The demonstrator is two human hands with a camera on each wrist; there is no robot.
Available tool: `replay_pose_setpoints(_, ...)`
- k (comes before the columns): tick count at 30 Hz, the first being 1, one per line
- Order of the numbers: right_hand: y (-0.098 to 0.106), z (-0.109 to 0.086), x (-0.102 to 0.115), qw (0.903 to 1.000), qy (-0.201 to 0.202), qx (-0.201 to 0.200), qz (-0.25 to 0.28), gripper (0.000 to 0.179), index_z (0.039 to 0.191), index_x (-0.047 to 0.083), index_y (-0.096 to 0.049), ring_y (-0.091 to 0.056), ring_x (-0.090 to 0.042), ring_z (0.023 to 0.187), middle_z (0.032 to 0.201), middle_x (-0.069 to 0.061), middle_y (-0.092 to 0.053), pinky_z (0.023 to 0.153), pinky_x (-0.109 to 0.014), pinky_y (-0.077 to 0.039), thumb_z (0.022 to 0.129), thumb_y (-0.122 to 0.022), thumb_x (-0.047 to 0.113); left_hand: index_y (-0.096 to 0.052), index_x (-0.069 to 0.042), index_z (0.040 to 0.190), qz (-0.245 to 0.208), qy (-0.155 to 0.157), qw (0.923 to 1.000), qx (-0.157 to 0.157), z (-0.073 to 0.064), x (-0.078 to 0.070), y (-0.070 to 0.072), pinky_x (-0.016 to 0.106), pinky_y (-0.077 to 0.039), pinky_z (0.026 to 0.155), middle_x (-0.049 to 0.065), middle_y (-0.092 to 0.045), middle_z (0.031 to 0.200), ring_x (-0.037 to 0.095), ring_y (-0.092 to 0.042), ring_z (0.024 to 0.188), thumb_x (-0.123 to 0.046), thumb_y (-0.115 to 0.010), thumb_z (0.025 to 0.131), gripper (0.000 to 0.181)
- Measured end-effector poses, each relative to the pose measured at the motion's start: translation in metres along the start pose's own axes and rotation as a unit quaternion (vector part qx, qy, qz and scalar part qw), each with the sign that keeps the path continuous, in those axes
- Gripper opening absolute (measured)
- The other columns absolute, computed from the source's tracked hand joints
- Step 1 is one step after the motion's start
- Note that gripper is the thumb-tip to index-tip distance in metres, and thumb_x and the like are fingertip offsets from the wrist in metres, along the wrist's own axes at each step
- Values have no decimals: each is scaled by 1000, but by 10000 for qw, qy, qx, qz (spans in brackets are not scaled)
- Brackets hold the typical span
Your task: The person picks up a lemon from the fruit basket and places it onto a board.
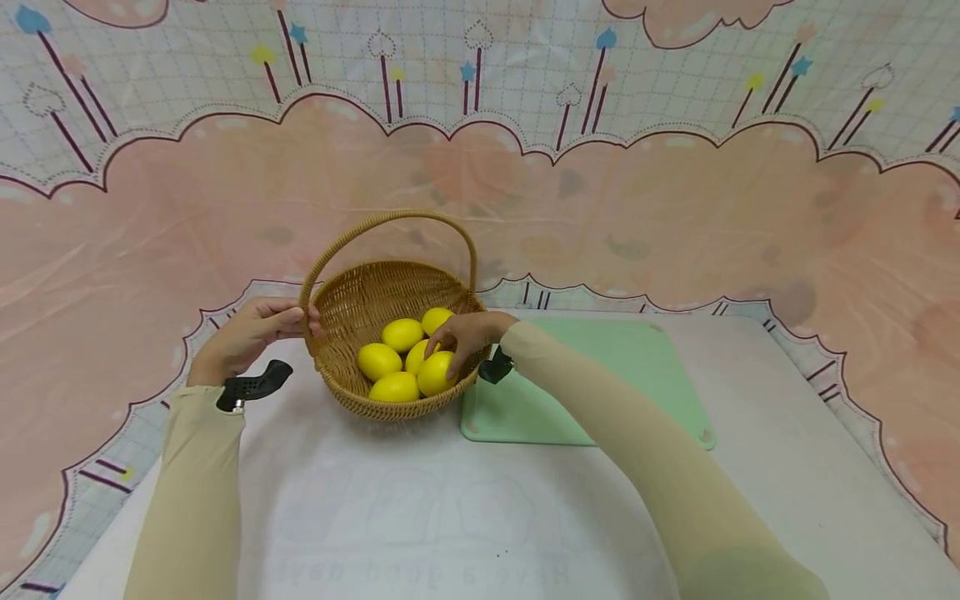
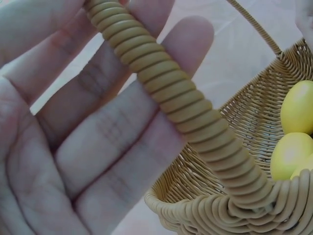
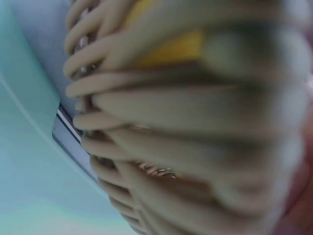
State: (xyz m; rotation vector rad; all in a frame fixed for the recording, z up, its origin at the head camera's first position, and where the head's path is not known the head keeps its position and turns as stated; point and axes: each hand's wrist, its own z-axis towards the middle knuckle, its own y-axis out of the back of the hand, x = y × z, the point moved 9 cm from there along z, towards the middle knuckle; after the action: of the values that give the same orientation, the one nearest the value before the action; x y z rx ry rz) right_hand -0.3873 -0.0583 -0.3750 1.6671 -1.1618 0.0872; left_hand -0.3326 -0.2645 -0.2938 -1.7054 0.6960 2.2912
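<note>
A brown wicker basket (image 1: 352, 300) with a tall arched handle (image 1: 375, 218) holds several yellow lemons (image 1: 379, 362). On its left side, my left hand (image 1: 251, 332) grips the lower part of the handle; the left wrist view shows the fingers (image 2: 110, 132) behind the wrapped cane. My right hand (image 1: 474, 332) reaches over the right rim into the basket, its thumb and fingers curled round a lemon (image 1: 435, 377) at the front right of the pile. Close up in the right wrist view, the woven rim (image 3: 171, 107) hides most of that hand.
A pale green cutting board (image 1: 630, 367) lies flat to the right of the basket, under my right forearm. Both stand on a white table cover (image 1: 375, 508) with faint printing. A pink and white patterned cloth (image 1: 675, 217) hangs behind the table.
</note>
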Motion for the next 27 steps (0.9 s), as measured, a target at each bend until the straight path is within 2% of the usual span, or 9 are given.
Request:
replay_pose_setpoints(6, 0, 1, -1, 9999, 56, -64, 55, 47, 127, 14, -57, -46, -22, 131, 138, -7, -52, 108, -31, -40, 82, -72, 15, -67, -11, 107, -121, 37, 9998, 128, -1, -4, -2, 16, -51, 83, -6, -73, 92, 7, -69, 90, -4, -40, 100, 29)
replay_pose_setpoints(11, 4, -2, 0, 9997, 58, -158, 165, 49, 128, 14, -55, -49, -22, 128, 136, -10, -53, 105, -30, -42, 82, -73, 16, -63, -9, 115, -20, 41, 9997, 248, -1, -6, -4, 17, -51, 85, -6, -73, 95, 8, -69, 93, -3, -39, 100, 29)
replay_pose_setpoints(19, 18, -11, 8, 9986, 213, -368, 299, 43, 122, 12, -59, -51, -22, 126, 134, -9, -55, 103, -30, -44, 82, -72, 14, -59, -5, 116, -275, -329, 9984, 362, -2, -5, -7, 17, -51, 88, -3, -71, 102, 8, -67, 98, -6, -30, 102, 32)
replay_pose_setpoints(27, 26, -15, 8, 9968, 211, -575, 504, 43, 123, 13, -59, -48, -23, 129, 136, -10, -53, 104, -32, -44, 82, -72, 13, -58, -12, 115, -393, -285, 9988, 53, -4, 2, -6, 16, -51, 87, -5, -71, 100, 6, -66, 98, -12, -30, 103, 31)
